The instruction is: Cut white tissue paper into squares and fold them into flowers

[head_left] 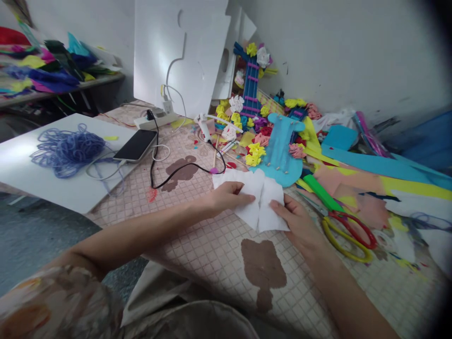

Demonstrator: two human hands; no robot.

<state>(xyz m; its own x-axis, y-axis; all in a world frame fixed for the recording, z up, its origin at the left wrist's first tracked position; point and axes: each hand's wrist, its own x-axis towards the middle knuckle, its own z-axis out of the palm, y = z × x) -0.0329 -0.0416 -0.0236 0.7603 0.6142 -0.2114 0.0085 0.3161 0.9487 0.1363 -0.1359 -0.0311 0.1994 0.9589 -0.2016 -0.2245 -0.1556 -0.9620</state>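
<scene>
Between my two hands is white paper (247, 214), in two parts that meet or overlap along a line down the middle; I cannot tell whether they are joined. My left hand (231, 195) grips the left part, thumb and fingers pressed together on it. The right part is pinched at its outer edge by my right hand (294, 219). Just beyond the paper lies a light-blue cut-out body with strings (282, 155). To the right of my right hand rest scissors (348, 235) with one red and one yellow handle loop.
A white glue gun (203, 127) with a black cord stands behind the paper. Farther left are a phone (136, 145), a heap of purple yarn (70, 148) on a white board and a power strip (155, 121). Paper flowers (256, 154) and coloured scraps (367, 188) crowd the back and right.
</scene>
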